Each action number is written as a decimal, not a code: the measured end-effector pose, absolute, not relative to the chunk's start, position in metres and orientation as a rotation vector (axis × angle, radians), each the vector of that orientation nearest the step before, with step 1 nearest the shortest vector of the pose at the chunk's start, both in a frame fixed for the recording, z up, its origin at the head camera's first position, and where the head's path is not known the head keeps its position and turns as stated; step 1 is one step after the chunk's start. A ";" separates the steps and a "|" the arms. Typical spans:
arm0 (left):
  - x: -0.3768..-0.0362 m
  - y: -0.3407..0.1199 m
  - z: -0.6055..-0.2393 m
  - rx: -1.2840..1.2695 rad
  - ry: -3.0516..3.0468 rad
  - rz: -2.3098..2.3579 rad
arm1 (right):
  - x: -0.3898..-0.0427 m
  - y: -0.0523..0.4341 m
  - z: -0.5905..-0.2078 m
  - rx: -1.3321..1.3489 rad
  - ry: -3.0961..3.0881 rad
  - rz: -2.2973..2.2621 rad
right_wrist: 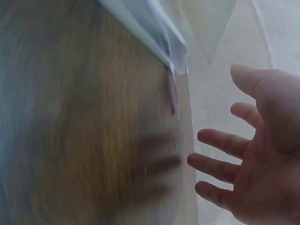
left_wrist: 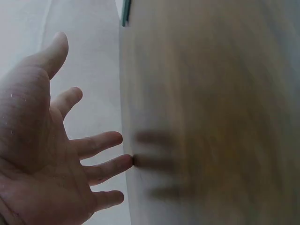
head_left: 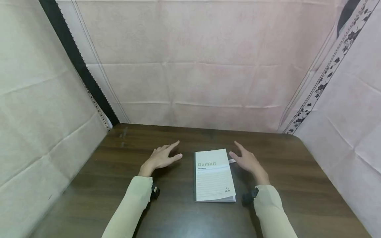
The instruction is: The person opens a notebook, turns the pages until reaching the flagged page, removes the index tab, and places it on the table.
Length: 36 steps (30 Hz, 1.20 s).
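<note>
A notebook [head_left: 214, 175] with a pale cover, printed "Gambit" and ruled lines, lies between my two hands. Its spine edge is dark green, and its lower right cover corner lifts a little off the pages. To its left, my left hand [head_left: 162, 157] hovers with fingers spread and nothing in them. My right hand [head_left: 247, 161] is also spread and holds nothing; its thumb tip is close by a short white ribbon [head_left: 232, 161] at the notebook's right edge. The right wrist view catches the blurred notebook corner [right_wrist: 176, 51], the left wrist view a sliver of green edge [left_wrist: 125, 13].
The dark brown wooden table [head_left: 172, 215] carries the notebook. Pale creased cloth hangs behind it [head_left: 193, 82] and along both sides, with a black strip [head_left: 80, 62] at left and a floral border [head_left: 330, 69] at right. Each wrist wears a small black device.
</note>
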<state>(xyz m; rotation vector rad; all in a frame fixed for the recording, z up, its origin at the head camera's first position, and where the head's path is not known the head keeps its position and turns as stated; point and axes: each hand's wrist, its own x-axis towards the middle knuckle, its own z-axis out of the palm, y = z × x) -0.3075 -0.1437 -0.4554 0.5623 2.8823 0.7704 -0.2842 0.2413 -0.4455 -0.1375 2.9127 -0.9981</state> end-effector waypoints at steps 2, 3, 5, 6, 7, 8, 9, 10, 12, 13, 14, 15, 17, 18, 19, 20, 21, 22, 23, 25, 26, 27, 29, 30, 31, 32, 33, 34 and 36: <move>-0.308 -0.138 -0.456 0.580 2.882 0.783 | -0.284 0.239 -0.446 -0.116 2.907 -1.043; -0.308 -0.135 -0.456 0.583 2.878 0.785 | -0.284 0.238 -0.447 -0.101 2.903 -1.062; -0.308 -0.129 -0.457 0.585 2.875 0.795 | -0.283 0.237 -0.448 -0.079 2.905 -1.084; -0.308 -0.127 -0.457 0.582 2.874 0.797 | -0.283 0.236 -0.449 -0.072 2.907 -1.091; -0.308 -0.125 -0.457 0.579 2.874 0.801 | -0.283 0.236 -0.449 -0.069 2.907 -1.103; -0.308 -0.123 -0.457 0.578 2.874 0.808 | -0.283 0.235 -0.449 -0.073 2.909 -1.107; -0.308 -0.121 -0.457 0.579 2.875 0.815 | -0.284 0.235 -0.450 -0.069 2.908 -1.122; -0.308 -0.119 -0.457 0.584 2.875 0.831 | -0.284 0.234 -0.450 -0.071 2.907 -1.132; -0.309 -0.115 -0.456 0.592 2.872 0.849 | -0.284 0.233 -0.451 -0.082 2.905 -1.159; -0.309 -0.113 -0.456 0.600 2.866 0.862 | -0.284 0.233 -0.452 -0.086 2.901 -1.178; -0.309 -0.111 -0.456 0.610 2.858 0.870 | -0.284 0.232 -0.453 -0.089 2.898 -1.198; -0.309 -0.109 -0.457 0.623 2.854 0.875 | -0.284 0.232 -0.455 -0.091 2.890 -1.225; -0.308 -0.105 -0.459 0.642 2.844 0.868 | -0.283 0.231 -0.459 -0.102 2.868 -1.267; -0.308 -0.103 -0.459 0.657 2.841 0.870 | -0.283 0.230 -0.462 -0.099 2.855 -1.291; -0.307 -0.101 -0.460 0.672 2.836 0.868 | -0.283 0.230 -0.464 -0.090 2.842 -1.314; -0.307 -0.100 -0.460 0.687 2.834 0.865 | -0.282 0.230 -0.467 -0.078 2.830 -1.334; -0.307 -0.098 -0.461 0.704 2.831 0.871 | -0.282 0.231 -0.469 -0.071 2.821 -1.348; -0.307 -0.096 -0.461 0.721 2.824 0.873 | -0.282 0.231 -0.472 -0.066 2.816 -1.354; -0.306 -0.094 -0.461 0.742 2.816 0.884 | -0.282 0.232 -0.473 -0.054 2.808 -1.368; -0.306 -0.091 -0.461 0.778 2.790 0.904 | -0.282 0.233 -0.475 -0.036 2.796 -1.392; -0.306 -0.089 -0.461 0.797 2.779 0.910 | -0.282 0.233 -0.476 -0.042 2.794 -1.394; -0.306 -0.088 -0.461 0.814 2.768 0.915 | -0.282 0.232 -0.476 -0.052 2.788 -1.404; -0.306 -0.086 -0.462 0.834 2.756 0.904 | -0.282 0.230 -0.474 -0.066 2.774 -1.421; -0.306 -0.086 -0.462 0.843 2.751 0.892 | -0.283 0.229 -0.474 -0.080 2.772 -1.421; -0.306 -0.085 -0.463 0.851 2.748 0.880 | -0.283 0.227 -0.473 -0.096 2.769 -1.416; -0.306 -0.084 -0.463 0.859 2.745 0.867 | -0.284 0.225 -0.472 -0.117 2.765 -1.408; -0.305 -0.083 -0.463 0.863 2.742 0.856 | -0.284 0.223 -0.471 -0.123 2.760 -1.404; -0.304 -0.082 -0.463 0.864 2.737 0.846 | -0.284 0.222 -0.471 -0.123 2.764 -1.391; -0.303 -0.079 -0.462 0.875 2.729 0.824 | -0.285 0.222 -0.470 -0.115 2.771 -1.373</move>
